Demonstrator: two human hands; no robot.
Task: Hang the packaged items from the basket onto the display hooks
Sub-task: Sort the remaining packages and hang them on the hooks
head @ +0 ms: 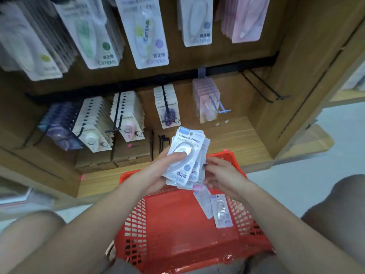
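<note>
Left hand [158, 171] grips a fanned stack of packs [184, 157] above the basket's [177, 224] far rim, thumb clamped on the top card, likely so the hang holes face the hooks. Right hand [221, 175] touches the stack's right edge, fingers loosely curled, seemingly peeling one off. Two packs [215, 208] lean on the basket's right wall. An empty hook [262, 86] sits at the shelf's right end.

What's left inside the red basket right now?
Two packaged items lie against the right wall of the red basket. The left hand holds a stack of packs above it; stack, right hand and forearms hide part of the floor.
</note>
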